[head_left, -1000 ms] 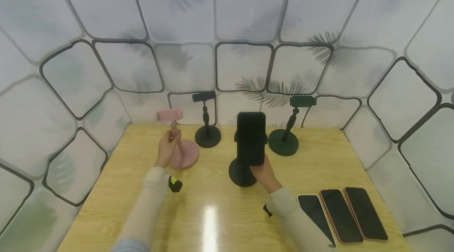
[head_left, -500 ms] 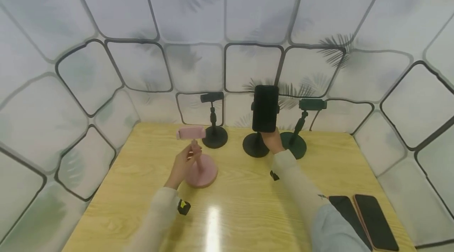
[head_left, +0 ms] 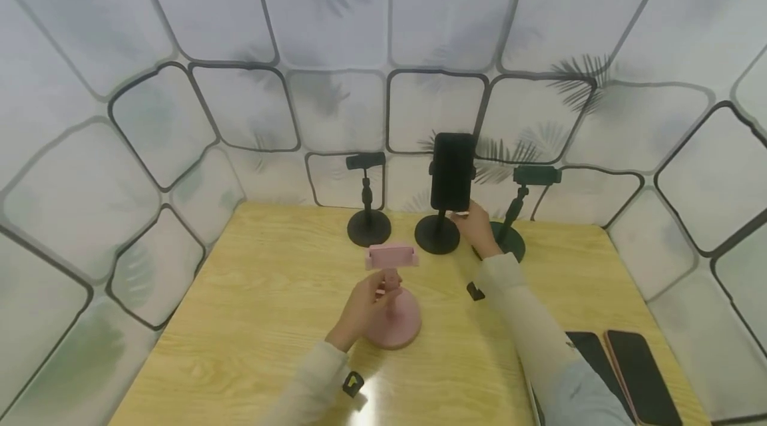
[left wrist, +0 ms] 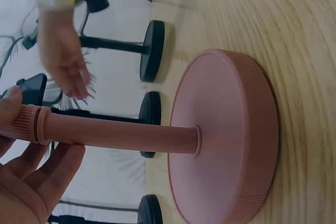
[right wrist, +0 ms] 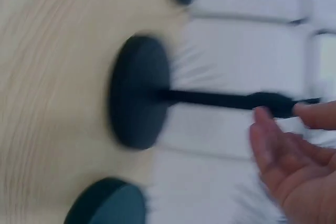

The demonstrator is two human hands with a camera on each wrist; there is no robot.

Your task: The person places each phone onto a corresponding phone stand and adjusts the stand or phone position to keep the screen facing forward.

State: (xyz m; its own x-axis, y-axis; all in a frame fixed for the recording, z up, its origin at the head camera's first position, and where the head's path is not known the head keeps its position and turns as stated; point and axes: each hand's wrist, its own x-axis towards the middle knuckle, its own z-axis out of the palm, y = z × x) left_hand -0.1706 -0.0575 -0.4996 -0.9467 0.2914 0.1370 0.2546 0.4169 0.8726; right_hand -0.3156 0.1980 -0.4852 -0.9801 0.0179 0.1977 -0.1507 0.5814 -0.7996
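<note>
In the head view my left hand (head_left: pixel 367 306) holds a pink phone stand (head_left: pixel 393 326) by its upright pole. Its empty clamp faces up front, and the round base looks to be on the table. The left wrist view shows the thumb and fingers around the ribbed collar of the pole (left wrist: pixel 121 134). Farther back stands a black phone stand (head_left: pixel 437 236) with a black phone (head_left: pixel 453 172) upright in its clamp. My right hand (head_left: pixel 479 227) is just beside that pole, below the phone. Its fingers (right wrist: pixel 265 140) are loosely extended, apart from the pole in the blurred right wrist view.
Along the back, a smaller black phone stand (head_left: pixel 369 226) is at left and a dark green phone stand (head_left: pixel 515 229) at right, its base partly behind my right hand. Several phones (head_left: pixel 641 373) lie at the table's right front, partly under my right sleeve. Patterned curtain (head_left: pixel 335 113) surrounds the table.
The left hand has brought the pink stand rightward and nearer, to the middle. The right hand has moved the black stand with the phone back into the row and let it go.
</note>
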